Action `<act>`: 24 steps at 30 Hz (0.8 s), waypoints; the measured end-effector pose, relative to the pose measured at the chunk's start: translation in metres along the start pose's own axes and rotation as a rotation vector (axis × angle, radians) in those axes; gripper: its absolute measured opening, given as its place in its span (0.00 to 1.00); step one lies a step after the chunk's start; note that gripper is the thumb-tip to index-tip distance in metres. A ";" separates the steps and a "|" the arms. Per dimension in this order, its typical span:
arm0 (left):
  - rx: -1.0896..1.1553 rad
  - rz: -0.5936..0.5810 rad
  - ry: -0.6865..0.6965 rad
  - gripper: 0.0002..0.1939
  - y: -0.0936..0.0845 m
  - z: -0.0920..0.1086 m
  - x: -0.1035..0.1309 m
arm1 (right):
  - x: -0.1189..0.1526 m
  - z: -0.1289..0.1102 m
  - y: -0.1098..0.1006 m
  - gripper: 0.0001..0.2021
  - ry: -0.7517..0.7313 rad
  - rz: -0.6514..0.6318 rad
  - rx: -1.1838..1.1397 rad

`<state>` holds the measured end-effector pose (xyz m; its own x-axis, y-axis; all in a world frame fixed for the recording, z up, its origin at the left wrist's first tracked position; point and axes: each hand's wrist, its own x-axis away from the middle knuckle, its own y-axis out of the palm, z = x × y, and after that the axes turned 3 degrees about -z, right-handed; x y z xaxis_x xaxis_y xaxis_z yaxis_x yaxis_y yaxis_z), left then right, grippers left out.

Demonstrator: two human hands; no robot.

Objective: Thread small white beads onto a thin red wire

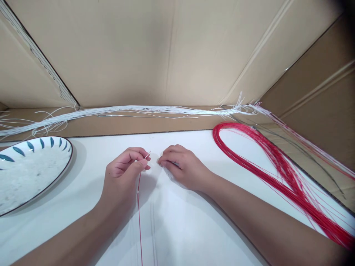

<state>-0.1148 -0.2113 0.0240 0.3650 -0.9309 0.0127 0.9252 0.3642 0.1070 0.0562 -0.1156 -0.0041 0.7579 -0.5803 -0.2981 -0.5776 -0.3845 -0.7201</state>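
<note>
On the white table (194,221), between the plate (33,173) and the red bundle (277,173), both hands work close together. Left hand (124,173): thumb and forefinger pressed together, pinching a white cord (147,154) whose tip pokes up past the fingertips; a red cord (139,221) runs from the same pinch back toward the person. Right hand (180,166): fingers curled down on the table, tips near the left's; something pale lies under them, but I cannot tell what, nor whether it is gripped. White bundle (138,110) lies along the cardboard wall, well apart. Judgement: cords are being paired or threaded at the tip. Next move calls for a steady left pinch and a fine right-hand approach.
</note>
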 end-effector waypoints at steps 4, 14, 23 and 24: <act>-0.003 -0.008 -0.007 0.11 0.000 -0.001 0.001 | 0.001 0.003 -0.001 0.12 -0.007 0.004 -0.017; -0.022 -0.041 -0.007 0.10 0.001 -0.003 0.001 | 0.000 0.000 0.002 0.06 -0.010 0.004 -0.004; -0.054 -0.129 -0.033 0.11 -0.002 -0.001 0.007 | 0.004 -0.011 -0.009 0.05 -0.002 0.213 -0.276; -0.046 -0.137 -0.029 0.12 -0.002 0.000 0.007 | 0.004 -0.013 -0.009 0.04 0.041 0.225 -0.402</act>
<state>-0.1142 -0.2190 0.0236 0.2321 -0.9722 0.0300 0.9702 0.2336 0.0639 0.0608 -0.1235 0.0094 0.5924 -0.7059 -0.3883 -0.8041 -0.4891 -0.3378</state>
